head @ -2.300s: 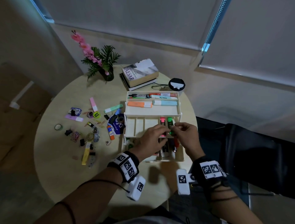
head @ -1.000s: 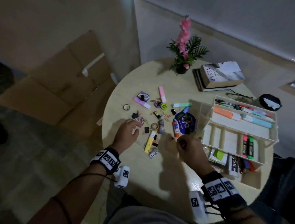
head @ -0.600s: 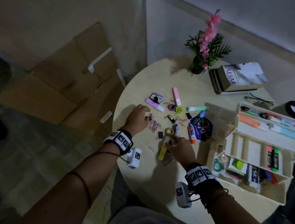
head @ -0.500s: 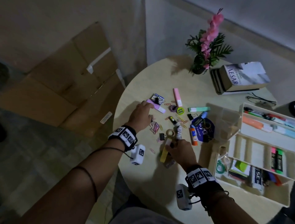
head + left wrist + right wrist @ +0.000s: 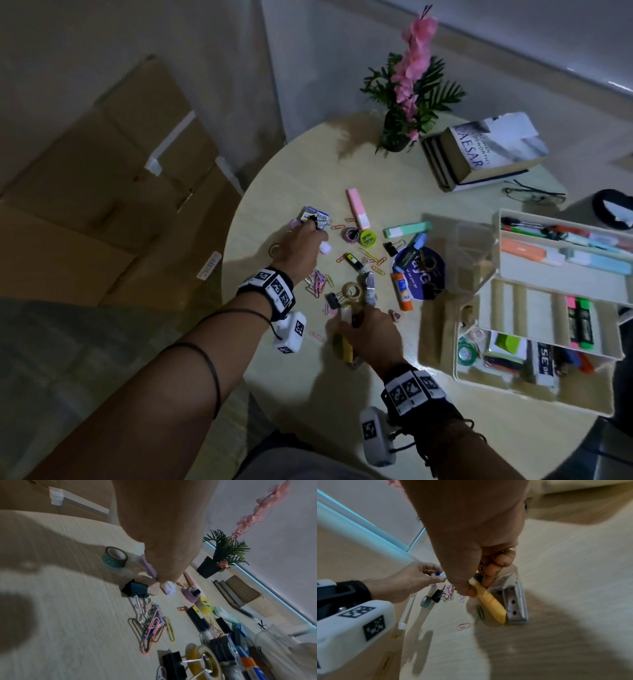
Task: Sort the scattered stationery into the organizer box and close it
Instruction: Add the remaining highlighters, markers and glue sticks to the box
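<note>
My left hand (image 5: pixel 301 245) curls round a lilac highlighter (image 5: pixel 149 568), whose white cap (image 5: pixel 85 247) pokes out at the thumb side. My right hand (image 5: pixel 370 334) pinches the top of a yellow highlighter (image 5: pixel 489 601) that still lies on the round table (image 5: pixel 294 178), beside a metal stapler (image 5: pixel 516 605). Loose paper clips (image 5: pixel 317 282), binder clips (image 5: pixel 135 589), tape rolls (image 5: pixel 115 557), a glue stick (image 5: pixel 401 291) and pastel highlighters (image 5: pixel 358 209) are scattered between my hands. The cream organizer box (image 5: pixel 534 387) stands open at the right, with markers in its trays.
A potted pink flower (image 5: pixel 407 102) and stacked books (image 5: pixel 486 150) sit at the table's far side, glasses (image 5: pixel 534 195) beside them. Cardboard boxes (image 5: pixel 102 192) lie on the floor to the left. A clear container (image 5: pixel 476 246) stands against the organizer.
Both hands left the organizer and came to the scattered pile. My left hand reached farther out and closed on the lilac highlighter. My right hand settled on the yellow highlighter.
</note>
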A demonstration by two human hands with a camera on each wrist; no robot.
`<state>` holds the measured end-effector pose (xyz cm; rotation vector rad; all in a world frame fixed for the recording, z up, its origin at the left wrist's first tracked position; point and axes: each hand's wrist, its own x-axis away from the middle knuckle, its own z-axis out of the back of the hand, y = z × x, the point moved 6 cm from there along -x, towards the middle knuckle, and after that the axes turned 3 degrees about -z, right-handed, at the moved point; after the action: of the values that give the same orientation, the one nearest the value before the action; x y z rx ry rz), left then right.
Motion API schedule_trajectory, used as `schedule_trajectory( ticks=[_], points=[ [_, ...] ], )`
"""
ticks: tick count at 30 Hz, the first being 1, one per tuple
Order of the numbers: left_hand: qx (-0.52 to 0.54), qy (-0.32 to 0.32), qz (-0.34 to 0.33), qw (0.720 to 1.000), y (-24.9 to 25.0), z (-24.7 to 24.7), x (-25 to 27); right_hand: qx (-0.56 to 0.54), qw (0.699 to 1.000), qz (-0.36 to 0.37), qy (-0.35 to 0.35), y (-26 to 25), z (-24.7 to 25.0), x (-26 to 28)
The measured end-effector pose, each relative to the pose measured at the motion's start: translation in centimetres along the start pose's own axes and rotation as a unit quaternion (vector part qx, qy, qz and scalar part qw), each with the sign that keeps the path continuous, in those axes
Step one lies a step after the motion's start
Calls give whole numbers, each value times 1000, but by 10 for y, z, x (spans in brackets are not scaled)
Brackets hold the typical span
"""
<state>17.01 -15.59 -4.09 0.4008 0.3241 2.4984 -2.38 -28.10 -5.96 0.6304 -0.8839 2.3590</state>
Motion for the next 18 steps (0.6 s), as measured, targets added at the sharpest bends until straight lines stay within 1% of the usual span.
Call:
schedule_trajectory(
  ticks=[3, 6, 9, 11, 14, 18],
  points=[
    [0, -8, 13, 1000, 2, 6, -3, 10, 1000, 25, -7, 3, -1, 0],
    [-23, -12, 21, 999, 5, 9, -2, -3, 999, 34, 13, 3, 0, 1],
    [-39, -17, 10, 999, 9, 8, -2, -15, 997, 52, 47, -1, 3, 2],
    [-56, -19, -3, 998, 11, 5, 0, -21, 997, 49, 53, 0, 4, 1],
    [-36, 1, -10, 999, 14, 6, 6, -66, 996, 30, 42, 4, 4, 3],
    [17, 55, -19, 998, 23, 20, 14, -144, 987, 67, 32, 8, 9, 12]
  ],
)
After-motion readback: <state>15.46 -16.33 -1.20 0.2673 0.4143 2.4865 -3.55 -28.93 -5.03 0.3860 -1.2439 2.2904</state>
